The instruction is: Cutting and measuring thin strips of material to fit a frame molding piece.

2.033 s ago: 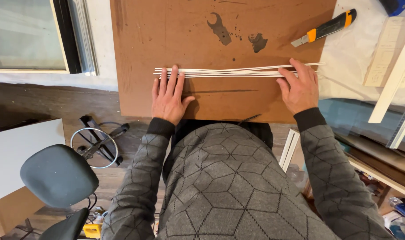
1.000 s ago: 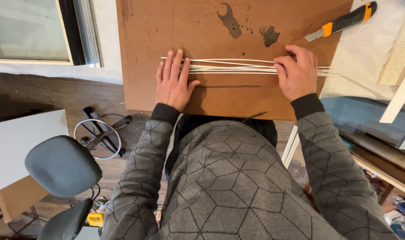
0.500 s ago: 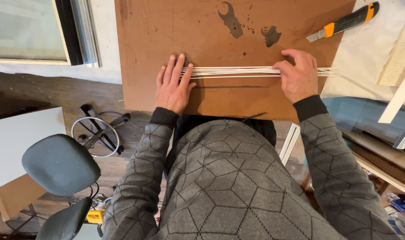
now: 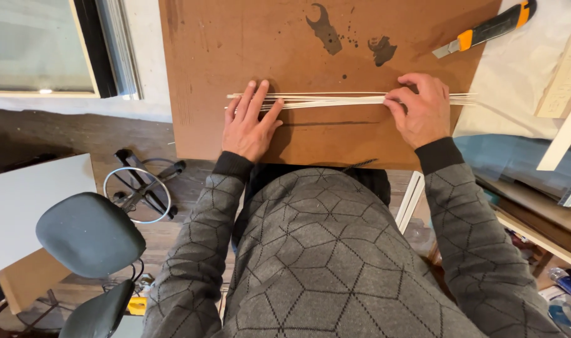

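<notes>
1. Thin white sticks (image 4: 335,99) lie gathered in a flat row on the brown board (image 4: 223,56).
2. Left hand (image 4: 249,125) presses flat, fingers spread over their left ends.
3. Right hand (image 4: 421,111) pinches them; ends beyond its fingertips look uneven.

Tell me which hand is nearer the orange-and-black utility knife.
Right. The right hand rests on the bundle of thin white strips, just below-left of the orange-and-black utility knife; the left hand lies far across the brown board.

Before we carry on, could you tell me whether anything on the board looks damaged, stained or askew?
Two dark stains mark the brown board near its far edge. The thin white strips fan apart slightly under the left hand. Nothing else stands out.
</notes>
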